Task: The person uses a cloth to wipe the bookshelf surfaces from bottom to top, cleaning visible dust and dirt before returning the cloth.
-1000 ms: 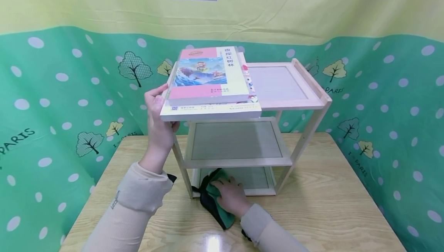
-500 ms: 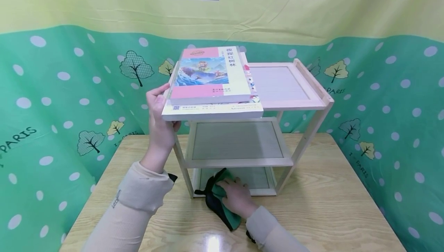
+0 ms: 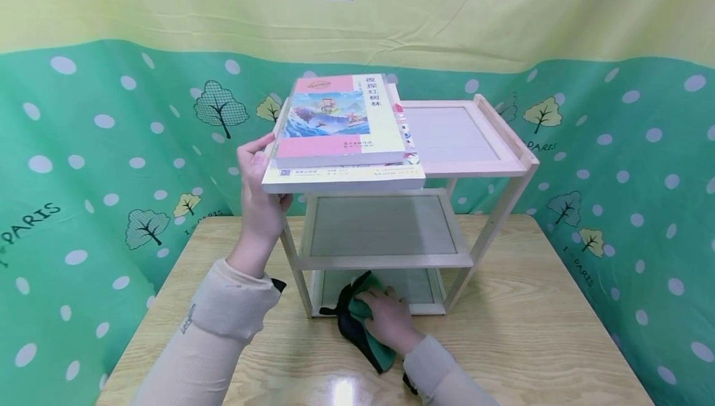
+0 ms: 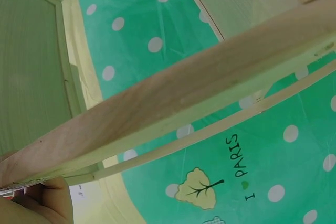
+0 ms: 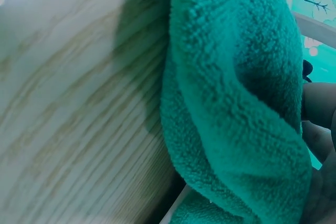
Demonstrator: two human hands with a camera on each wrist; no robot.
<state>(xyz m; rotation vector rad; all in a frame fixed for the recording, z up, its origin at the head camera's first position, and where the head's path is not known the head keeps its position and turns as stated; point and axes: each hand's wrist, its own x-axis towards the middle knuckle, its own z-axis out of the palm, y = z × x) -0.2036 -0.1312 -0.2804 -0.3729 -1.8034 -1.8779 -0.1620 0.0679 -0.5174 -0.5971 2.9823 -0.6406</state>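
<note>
A three-tier pale wooden shelf rack [image 3: 385, 262] stands on the table. My left hand [image 3: 261, 198] grips its upper left end, close against two stacked books [image 3: 343, 130] on the top tier. In the left wrist view, that hand [image 4: 50, 203] appears at the lower left, by the rack's wooden post [image 4: 157, 93]; some fingers are hidden. My right hand [image 3: 390, 319] holds a green cloth [image 3: 380, 347] with black edging at the front of the bottom tier [image 3: 419, 285]. Close up in the right wrist view, the fluffy cloth [image 5: 236, 108] bunches beside the fingers [image 5: 319, 103].
The middle tier [image 3: 385, 226] sits just above my right hand, and the rack's right leg [image 3: 486, 238] stands to its right. Wood-grain table [image 3: 536, 331] surrounds the rack. A green and yellow printed curtain [image 3: 112, 145] hangs behind and at both sides.
My right hand has slid a little to the right along the bottom tier's front, bringing the cloth with it. The left hand keeps its grip, and the books stay on top.
</note>
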